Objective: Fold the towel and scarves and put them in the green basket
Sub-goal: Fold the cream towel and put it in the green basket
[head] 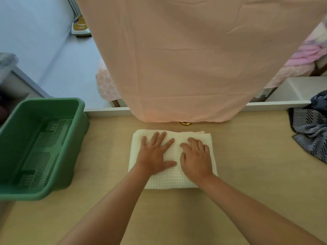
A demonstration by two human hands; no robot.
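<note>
**Folded towel pressed flat, basket waiting at the side**

A cream-white waffle-weave towel (168, 180) lies folded into a thick rectangle at the middle of the pale wooden counter (247, 174). Both of the person's bare hands press down on it. The left grip (155, 154) is flat with its fingers spread. The right grip (196, 160) rests beside it with its fingers slightly bent, and neither hand pinches any cloth.

The towel looks soft, light and limp, and its layers are likely to slide apart if it is lifted by one corner. It would be safer to slip a hand under each short side, or to clamp the whole stack between palm and thumb.

The empty green plastic basket (77, 138), which has a perforated floor, stands well apart at the left counter edge. A crumpled grey chevron-patterned scarf (311, 135) lies at the far right with a dark blue cloth (320, 101) above it. The frame cuts off both, so their full size is unknown. How many layers the towel holds cannot be counted. A large peach fabric sheet (194, 59) hangs across the background and hides most of what is behind it. Only a small golden object (184, 123) peeks out under its hem, too little of it to identify.
</note>
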